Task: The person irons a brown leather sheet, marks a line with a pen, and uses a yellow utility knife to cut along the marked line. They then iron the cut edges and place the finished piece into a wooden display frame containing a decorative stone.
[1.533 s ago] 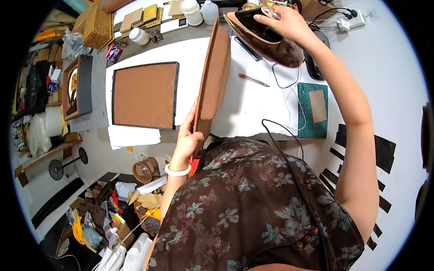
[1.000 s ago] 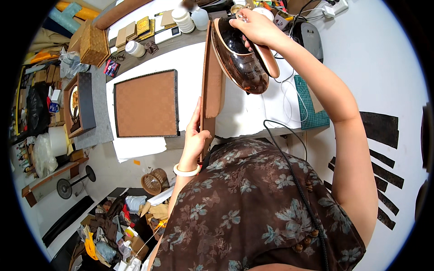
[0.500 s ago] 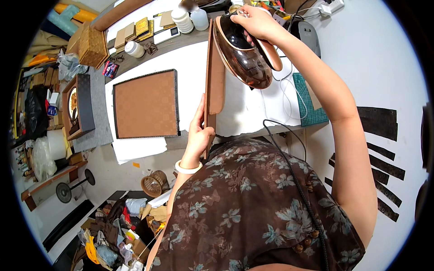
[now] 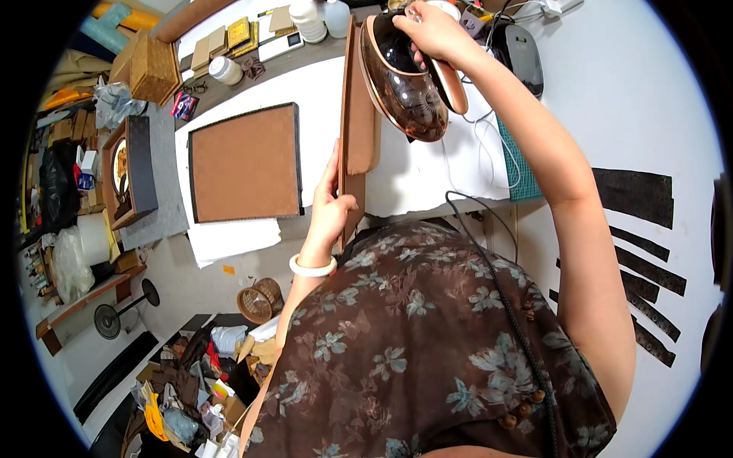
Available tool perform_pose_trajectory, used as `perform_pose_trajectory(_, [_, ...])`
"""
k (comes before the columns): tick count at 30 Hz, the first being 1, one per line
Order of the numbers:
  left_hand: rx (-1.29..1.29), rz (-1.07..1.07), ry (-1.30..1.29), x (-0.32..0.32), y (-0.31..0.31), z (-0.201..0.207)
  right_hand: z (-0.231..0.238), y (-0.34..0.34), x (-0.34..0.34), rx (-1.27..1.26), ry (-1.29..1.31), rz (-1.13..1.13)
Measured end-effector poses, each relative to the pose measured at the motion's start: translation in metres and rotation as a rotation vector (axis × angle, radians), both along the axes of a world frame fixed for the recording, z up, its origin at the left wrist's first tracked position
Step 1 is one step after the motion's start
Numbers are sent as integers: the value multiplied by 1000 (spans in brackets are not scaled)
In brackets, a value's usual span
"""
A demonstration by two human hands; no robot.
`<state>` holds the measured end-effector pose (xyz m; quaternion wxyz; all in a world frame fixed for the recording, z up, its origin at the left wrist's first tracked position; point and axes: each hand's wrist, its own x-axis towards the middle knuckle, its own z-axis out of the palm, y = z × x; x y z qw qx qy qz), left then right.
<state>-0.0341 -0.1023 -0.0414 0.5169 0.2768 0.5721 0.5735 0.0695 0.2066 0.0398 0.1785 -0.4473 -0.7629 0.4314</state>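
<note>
The brown panel [image 4: 362, 130] is standing on edge just ahead of the left hand [image 4: 328, 214], its padded face turning toward the iron [image 4: 408, 99], and that upright stance is probably serving to offer the face to the sole from the side. Now the left hand: it is gripping the panel's near end, fingers lying long and nearly straight along the left face, thumb crossing toward the right, a half-open hold that seems to be steadying the panel rather than squeezing it. Over on the right, the right hand [image 4: 439, 34] is closing around the iron's handle, fingers curling tight, thumb reaching forward along the top. The iron is hanging below and left of that hand, its sole facing the panel; whether it is touching is impossible to tell from here. Well to the left hand's left, a black-edged panel [image 4: 244, 164] is lying flat on white paper [image 4: 321, 91], probably set aside to leave elbow room. Below the right forearm, a green cutting mat [image 4: 521, 172] is peeking out, and a black cord [image 4: 511, 320] is running down over the floral garment [image 4: 427, 343].
</note>
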Motion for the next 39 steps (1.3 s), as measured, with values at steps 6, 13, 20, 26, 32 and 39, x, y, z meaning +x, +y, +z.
perform_pose_trajectory(6, [-15,-20,13,-2,-1,1,3,-28,0,-107,41,-29])
perform_pose_trajectory(13, [26,-38,47,-8,0,-9,5,-83,10,18,-50,-53])
perform_pose_trajectory(20, [66,-88,-66,-5,2,-2,13,-141,30,-277,35,-136])
perform_pose_trajectory(26, [79,-158,-22,-11,4,-10,9,-151,42,-134,-6,-166])
perform_pose_trajectory(32, [62,-161,-37,-13,5,-7,15,-159,51,-150,48,-194])
perform_pose_trajectory(39, [72,-173,-42,-7,4,-3,2,-165,49,-1,23,-182])
